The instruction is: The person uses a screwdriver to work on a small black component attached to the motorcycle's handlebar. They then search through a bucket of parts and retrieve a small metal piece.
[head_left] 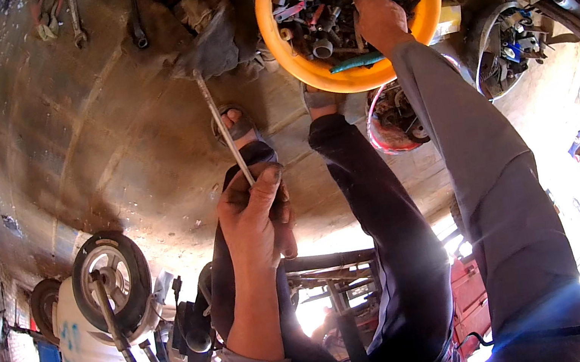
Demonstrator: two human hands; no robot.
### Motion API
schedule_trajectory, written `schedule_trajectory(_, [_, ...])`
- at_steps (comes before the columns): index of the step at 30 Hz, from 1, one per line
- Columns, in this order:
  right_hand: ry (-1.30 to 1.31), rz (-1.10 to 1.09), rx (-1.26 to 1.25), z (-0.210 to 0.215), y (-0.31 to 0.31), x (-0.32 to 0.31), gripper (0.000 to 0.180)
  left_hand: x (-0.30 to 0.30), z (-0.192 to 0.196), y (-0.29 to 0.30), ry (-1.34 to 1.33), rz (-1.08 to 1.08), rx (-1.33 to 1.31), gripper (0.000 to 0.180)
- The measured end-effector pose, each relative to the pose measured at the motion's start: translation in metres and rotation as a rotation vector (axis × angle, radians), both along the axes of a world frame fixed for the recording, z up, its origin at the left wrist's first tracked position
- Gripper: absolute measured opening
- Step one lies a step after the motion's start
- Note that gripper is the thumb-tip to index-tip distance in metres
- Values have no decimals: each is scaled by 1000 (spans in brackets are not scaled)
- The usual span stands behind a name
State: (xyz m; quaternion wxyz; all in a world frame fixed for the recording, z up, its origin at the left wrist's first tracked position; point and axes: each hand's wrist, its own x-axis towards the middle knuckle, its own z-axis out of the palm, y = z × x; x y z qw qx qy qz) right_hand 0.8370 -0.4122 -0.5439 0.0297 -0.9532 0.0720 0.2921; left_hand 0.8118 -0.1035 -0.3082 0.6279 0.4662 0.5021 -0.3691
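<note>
My left hand point(253, 214) is closed round the lower end of a long, thin metal rod point(220, 120). The rod slants up and away in front of my left foot, its far tip near a dark grey cloth point(213, 44); whatever lies inside my palm is hidden. Over on the right, my right hand point(382, 20) reaches into an orange-yellow basin point(270, 27) heaped with dark metal parts. Its fingers are bent together among the pieces, and what they pinch cannot be made out. A teal strip point(360, 61) lies by that wrist, near the basin's close rim.
Two wrenches, one a spanner point(79, 36), lie at the far left of the floor. A red-rimmed bucket of parts point(394, 117) stands below the basin, with a round tray of parts point(509, 48) to its right. A wheel point(114, 283) is at lower left.
</note>
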Motion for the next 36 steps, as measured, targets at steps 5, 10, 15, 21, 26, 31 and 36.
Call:
schedule_trajectory(5, [113,50,72,13,6,-1,23,-11,-5,6,-19,2,-25,25])
schedule_trajectory(10, [60,-45,43,3,-9,-5,19,-13,-5,0,-45,-44,-30,24])
schedule_trajectory(15, [92,-93,-23,1,9,0,21,-2,7,-2,-25,-4,-45,25])
schedule_trajectory(21, [49,-241,55,15,10,2,32,-6,3,2,-58,-33,-61,24])
schedule_trajectory(26, [-54,-341,355,36,23,-25,32,-2,-2,0,-61,-39,-16,23])
schedule_trajectory(31, [169,-406,930,159,115,-42,14,-8,-7,5,-92,-98,99,23])
schedule_trajectory(36, [78,-382,1204,210,129,-59,15,-1,-5,-8,-127,-340,106,17])
